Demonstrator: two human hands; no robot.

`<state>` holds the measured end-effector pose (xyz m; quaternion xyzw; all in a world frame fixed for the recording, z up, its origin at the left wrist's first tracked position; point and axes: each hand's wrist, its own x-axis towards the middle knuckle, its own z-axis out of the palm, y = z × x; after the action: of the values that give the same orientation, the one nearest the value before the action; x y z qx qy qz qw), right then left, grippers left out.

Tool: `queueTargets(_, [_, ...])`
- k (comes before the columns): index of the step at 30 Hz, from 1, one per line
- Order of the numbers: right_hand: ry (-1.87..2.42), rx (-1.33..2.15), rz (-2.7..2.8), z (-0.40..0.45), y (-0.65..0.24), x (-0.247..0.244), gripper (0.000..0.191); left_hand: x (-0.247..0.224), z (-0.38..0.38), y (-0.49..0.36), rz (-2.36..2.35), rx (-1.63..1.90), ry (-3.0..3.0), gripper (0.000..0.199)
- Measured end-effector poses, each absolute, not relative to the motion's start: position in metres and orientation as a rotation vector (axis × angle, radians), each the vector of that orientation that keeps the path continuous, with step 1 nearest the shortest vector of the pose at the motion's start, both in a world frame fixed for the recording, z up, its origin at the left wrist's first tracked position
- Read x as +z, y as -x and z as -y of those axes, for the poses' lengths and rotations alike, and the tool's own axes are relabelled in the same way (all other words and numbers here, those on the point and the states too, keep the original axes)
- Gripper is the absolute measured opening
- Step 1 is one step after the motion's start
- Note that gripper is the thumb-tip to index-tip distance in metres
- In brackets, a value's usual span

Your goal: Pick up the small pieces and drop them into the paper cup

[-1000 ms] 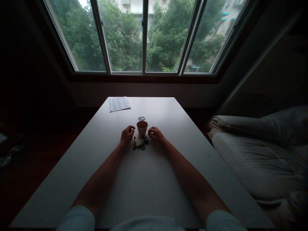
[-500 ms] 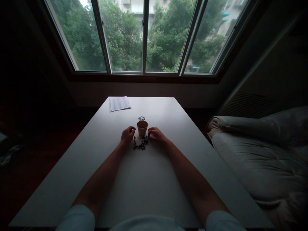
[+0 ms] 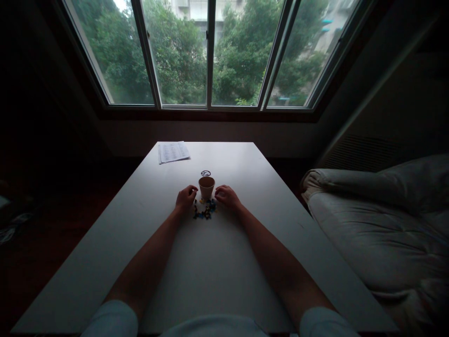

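L hand, R hand flank paper cup, fingers curled; can't tell if holding anything. Prob. handling small loose pcs; next move calls for fine pinch.

The left grip has edged slightly nearer the cup.

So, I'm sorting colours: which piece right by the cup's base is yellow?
The yellow piece front-left of the cup; neighbouring pieces look dark or blue.
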<state>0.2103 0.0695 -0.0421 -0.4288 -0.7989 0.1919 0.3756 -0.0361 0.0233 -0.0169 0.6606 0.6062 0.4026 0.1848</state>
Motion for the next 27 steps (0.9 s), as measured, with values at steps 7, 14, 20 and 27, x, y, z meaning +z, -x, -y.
queueTargets(7, [1.182,0.476,1.738,-0.066,-0.207,-0.036,0.012,-0.017,-0.022,0.036,-1.724,1.116,-1.871,0.026])
queueTargets(14, [1.131,0.442,1.55,-0.052,-0.192,-0.008,0.017,-0.015,-0.022,0.034,-1.73,1.1,-1.858,0.025])
queueTargets(20, [1.042,0.428,1.551,-0.04,-0.176,0.017,0.017,-0.014,-0.022,0.033,-1.714,1.097,-1.851,0.025])
queueTargets(27, [0.989,0.471,1.643,-0.04,-0.173,0.02,0.015,-0.017,-0.023,0.034,-1.716,1.086,-1.881,0.025])
